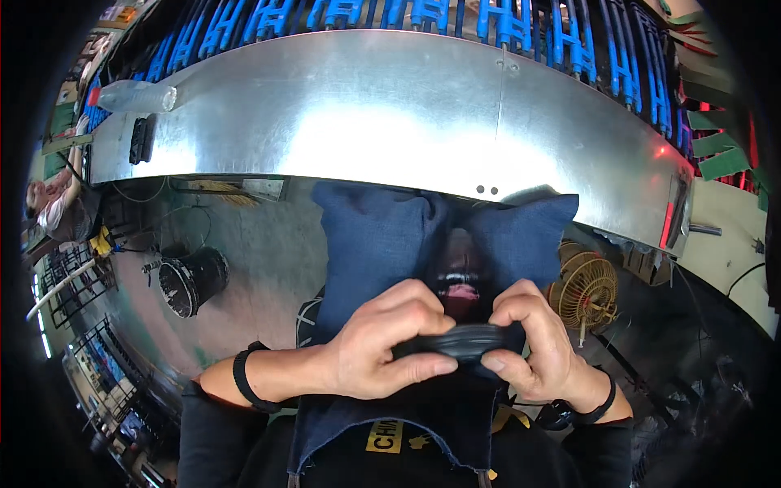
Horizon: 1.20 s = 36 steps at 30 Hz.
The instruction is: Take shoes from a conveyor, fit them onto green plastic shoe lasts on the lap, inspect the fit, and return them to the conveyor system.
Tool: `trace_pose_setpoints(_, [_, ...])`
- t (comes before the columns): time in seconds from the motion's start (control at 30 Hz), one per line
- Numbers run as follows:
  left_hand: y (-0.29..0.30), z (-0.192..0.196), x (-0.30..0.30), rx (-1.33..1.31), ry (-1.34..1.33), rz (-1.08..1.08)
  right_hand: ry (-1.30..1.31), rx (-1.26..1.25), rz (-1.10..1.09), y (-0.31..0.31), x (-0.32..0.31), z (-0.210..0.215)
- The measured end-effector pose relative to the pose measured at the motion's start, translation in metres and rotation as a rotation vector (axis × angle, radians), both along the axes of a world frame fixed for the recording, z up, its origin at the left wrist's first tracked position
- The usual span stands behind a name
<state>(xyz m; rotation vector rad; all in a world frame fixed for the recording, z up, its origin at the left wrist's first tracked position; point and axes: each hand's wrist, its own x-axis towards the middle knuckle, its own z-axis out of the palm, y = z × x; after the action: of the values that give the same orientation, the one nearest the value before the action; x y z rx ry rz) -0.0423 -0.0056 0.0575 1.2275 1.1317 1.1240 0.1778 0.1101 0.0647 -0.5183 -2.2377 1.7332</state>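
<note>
A black, rounded part (469, 342) with grooves along its edge, like a small rubber tyre or roller, is held up over my lap. My left hand (382, 340) pinches its left end between thumb and fingers. On the other end my right hand (533, 337) grips it the same way, thumb below and fingers above. Both wrists wear black bands. Beneath lies dark blue cloth (374, 236) across my legs, with a dark, shiny area between the knees that I cannot make out.
A long metal counter (390, 106) curves ahead, with blue metal frames (423, 15) racked behind it. On its left are a clear bottle (134, 97) and black pieces (141, 140). A black bucket (194, 281) stands left, a fan (584, 289) right. Another person (61, 207) is far left.
</note>
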Motion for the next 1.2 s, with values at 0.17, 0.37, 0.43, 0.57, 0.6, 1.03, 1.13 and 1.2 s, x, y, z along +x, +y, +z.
trace_pose_setpoints(0.17, [0.025,-0.013,-0.006,-0.116,0.033,-0.014,-0.141,0.004,-0.103,0.012,-0.010,-0.020])
trace_pose_setpoints(0.37, [0.029,-0.012,-0.008,-0.154,0.184,-0.034,-0.191,0.046,-0.151,0.008,-0.012,-0.022])
trace_pose_setpoints(0.43, [0.031,-0.013,-0.013,0.075,0.548,-0.093,-0.257,0.026,-0.207,0.003,-0.014,-0.019])
trace_pose_setpoints(0.57, [0.022,-0.023,-0.010,-0.013,0.277,-0.028,-0.268,-0.253,-0.357,-0.008,-0.005,-0.029])
trace_pose_setpoints(0.6, [0.015,-0.016,-0.011,-0.007,0.276,-0.032,-0.268,-0.248,-0.363,-0.013,-0.003,-0.026])
trace_pose_setpoints(1.03, [-0.049,-0.003,0.043,0.234,-0.073,-0.183,0.361,-0.192,-0.232,-0.105,0.009,0.006])
trace_pose_setpoints(1.13, [-0.054,0.005,0.055,0.258,-0.130,-0.064,0.394,-0.207,-0.310,-0.115,0.007,0.010])
trace_pose_setpoints(1.2, [-0.052,0.033,0.051,0.329,-0.100,-0.023,0.503,-0.076,-0.277,-0.110,-0.003,0.029])
